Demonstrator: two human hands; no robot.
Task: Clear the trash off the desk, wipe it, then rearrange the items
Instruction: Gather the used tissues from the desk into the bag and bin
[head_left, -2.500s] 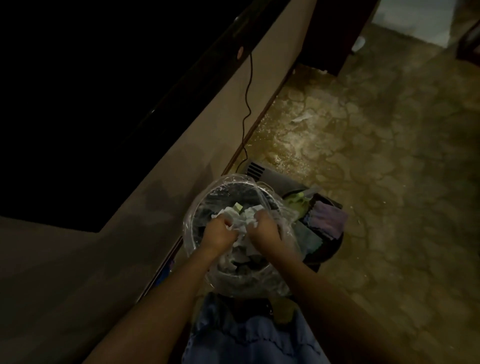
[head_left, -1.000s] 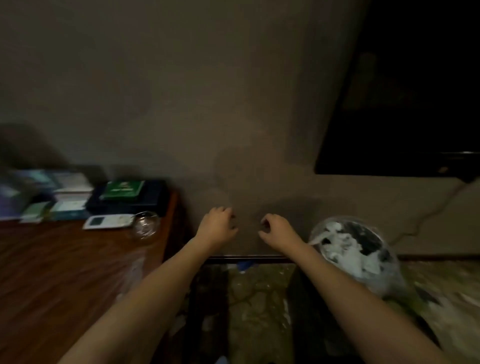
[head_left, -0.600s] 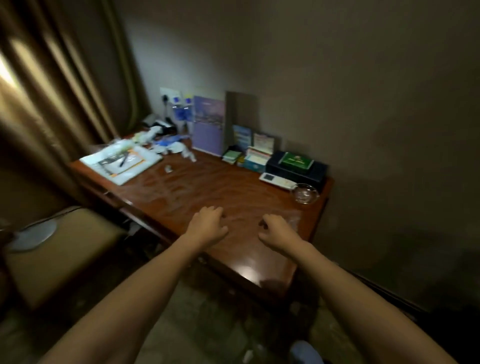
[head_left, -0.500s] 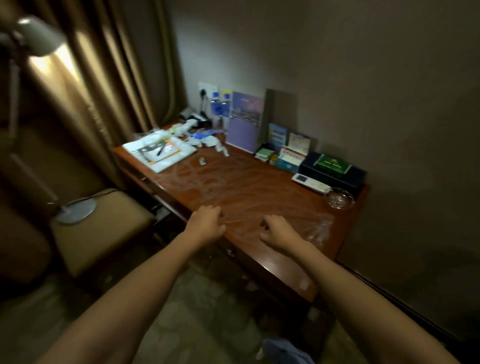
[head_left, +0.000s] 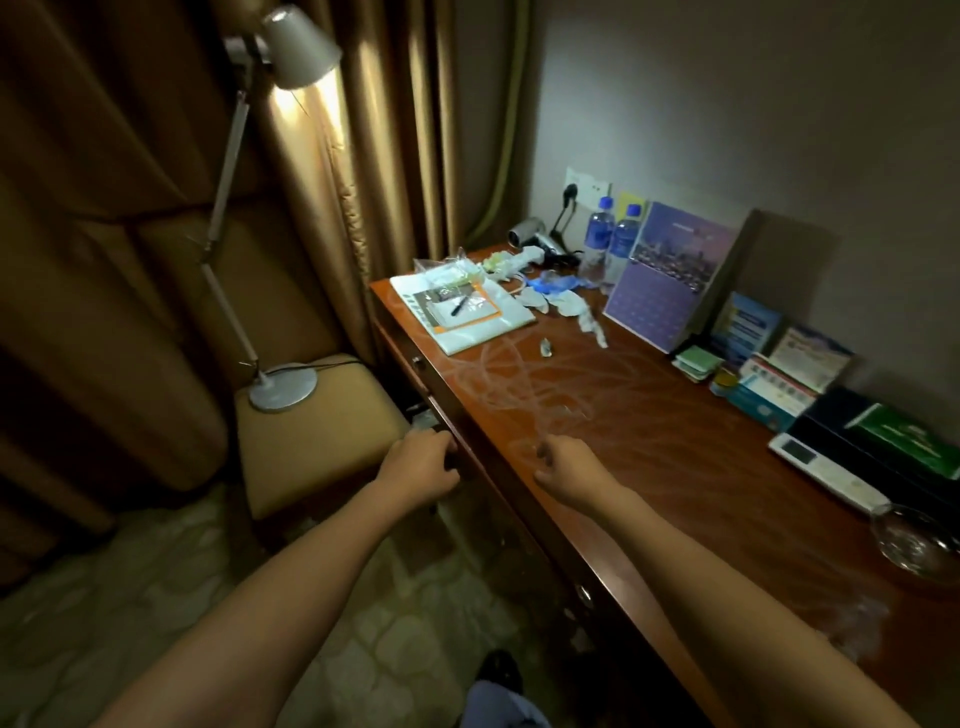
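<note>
The wooden desk (head_left: 649, 447) runs from the far left to the near right, its top smeared with pale streaks. Crumpled white tissues (head_left: 563, 304), a blue wrapper (head_left: 553, 283), clear plastic wrappers (head_left: 457, 267) and a small scrap (head_left: 546, 349) lie at its far end. My left hand (head_left: 418, 467) hovers just off the desk's front edge, fingers loosely curled, empty. My right hand (head_left: 569, 470) hovers over the desk's front part, also loosely curled and empty.
A white folder with papers and a pen (head_left: 460, 312), two water bottles (head_left: 610, 244), a hair dryer (head_left: 530, 236), a purple calendar (head_left: 670, 275), leaflets (head_left: 779, 374), a black box (head_left: 893, 441), a remote (head_left: 826, 470) and a glass ashtray (head_left: 919, 540) stand on the desk. A lamp (head_left: 283, 387) stands on the chair (head_left: 311, 426).
My hands left the trash bin, where they were pressing paper down. The view swung left from the bin to the desk; both hands stay empty in front of me.
</note>
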